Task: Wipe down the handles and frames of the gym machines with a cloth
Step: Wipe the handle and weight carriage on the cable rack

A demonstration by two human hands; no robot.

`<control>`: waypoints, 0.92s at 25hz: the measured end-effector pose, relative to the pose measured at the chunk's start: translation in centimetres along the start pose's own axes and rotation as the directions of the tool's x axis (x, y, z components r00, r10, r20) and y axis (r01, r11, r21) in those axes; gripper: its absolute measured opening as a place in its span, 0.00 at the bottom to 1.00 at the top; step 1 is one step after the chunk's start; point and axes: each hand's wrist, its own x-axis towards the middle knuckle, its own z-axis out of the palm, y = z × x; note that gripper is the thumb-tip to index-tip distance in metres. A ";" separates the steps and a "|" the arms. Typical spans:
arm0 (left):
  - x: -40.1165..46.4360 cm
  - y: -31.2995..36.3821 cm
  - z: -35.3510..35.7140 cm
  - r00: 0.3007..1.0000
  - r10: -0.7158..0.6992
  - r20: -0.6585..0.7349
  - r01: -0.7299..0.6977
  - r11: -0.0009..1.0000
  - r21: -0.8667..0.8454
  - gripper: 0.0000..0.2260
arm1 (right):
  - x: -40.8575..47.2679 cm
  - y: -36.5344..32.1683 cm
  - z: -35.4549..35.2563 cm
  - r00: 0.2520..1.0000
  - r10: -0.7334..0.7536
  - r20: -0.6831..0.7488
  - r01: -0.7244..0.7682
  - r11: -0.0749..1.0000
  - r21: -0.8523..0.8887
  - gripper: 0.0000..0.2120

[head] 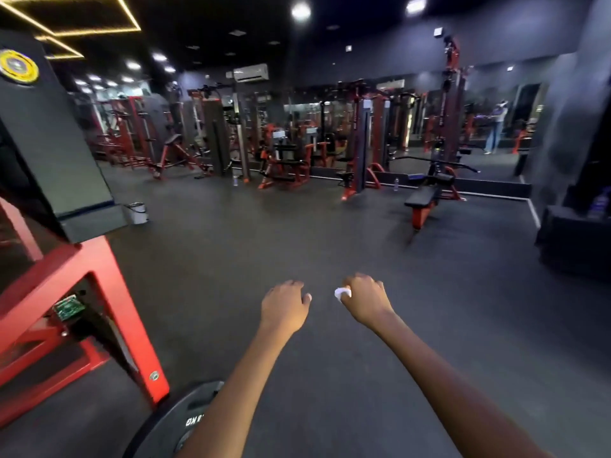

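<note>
I have the cloth (342,293) balled up in my right hand (365,300), fingers curled round it so only a small white wad pokes out on the thumb side. Bunched like that it seems to be carried rather than readied for wiping; I would want it opened flatter before it meets a frame. Just to the left of that grip, near but not touching, my left hand (286,304) hangs with the fingers loosely curled and nothing in it, free, I judge, to steady a bar or take a corner of the cloth.

Both arms are held out over bare dark floor (330,233), so the cloth touches no machine at this moment.

Well to the left of the grip and lower stands the nearest machine, its red frame (109,285) angled down to the floor, with a black weight plate (178,421) below my left forearm. That frame looks like the closest surface to wipe.

Far ahead of the grip, across the open floor, a black bench (421,198) sits on red legs, and behind it a row of red and black machines (287,160) lines the mirrored wall. A small pale bucket (137,211) sits by the near machine's base.
</note>
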 end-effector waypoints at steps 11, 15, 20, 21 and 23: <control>28.3 -8.1 6.9 0.971 -0.239 -0.029 0.239 0.971 0.001 0.17 | 32.6 0.8 11.3 0.964 -0.233 0.125 0.222 0.971 0.093 0.07; 37.4 -13.6 8.0 0.937 -0.348 -0.034 0.350 0.933 0.084 0.18 | 44.2 -2.8 17.6 0.927 -0.330 0.177 0.319 0.943 0.090 0.11; 49.2 -22.4 7.4 0.870 -0.483 -0.097 0.493 0.856 0.156 0.17 | 58.6 -9.0 24.6 0.819 -0.538 0.198 0.511 0.842 0.173 0.13; 51.7 -24.6 6.9 0.848 -0.518 -0.115 0.530 0.833 0.159 0.18 | 61.9 -10.6 25.6 0.791 -0.578 0.198 0.548 0.815 0.190 0.13; 56.5 -28.7 5.9 0.799 -0.585 -0.137 0.601 0.781 0.170 0.18 | 68.3 -13.9 27.5 0.741 -0.644 0.190 0.607 0.763 0.223 0.13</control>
